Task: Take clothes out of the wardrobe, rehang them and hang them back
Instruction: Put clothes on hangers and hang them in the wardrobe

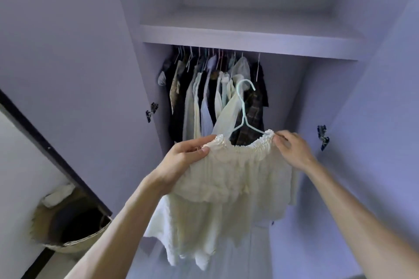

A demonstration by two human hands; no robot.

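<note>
Left hand (pixel 186 156): grips the left end of the elastic neckline of a cream ruffled top (pixel 231 188). The thumb is on the front, and the other fingers (pixel 199 142) are curled over the gathered edge.

Right hand (pixel 292 149): fingers (pixel 280 140) pinch the right end of the same neckline, right where the hanger arm enters the fabric.

Top: held up between both hands in front of the open wardrobe, below the clothes row. The neckline is stretched across, with the ruffle tier and lower body hanging straight down.

Pale blue wire hanger (pixel 243 106): sits inside the neckline with its neck and hook sticking up above it. The right arm is tucked into the gathered edge; the left arm end is hidden by fabric. The hook is lower than the hooks of the hung row and I can't see it catching on anything.

Hung clothes (pixel 204 97): packed on hangers under the shelf (pixel 249 36), mostly at the left and centre. They're a light and dark mix, with a dark plaid piece (pixel 255 115) directly behind the hanger.

Both wardrobe doors are swung open, with a hinge on the left (pixel 152 111) and one on the right (pixel 323 136).

Woven basket (pixel 74 242): on the floor at lower left, beside the left door.
</note>
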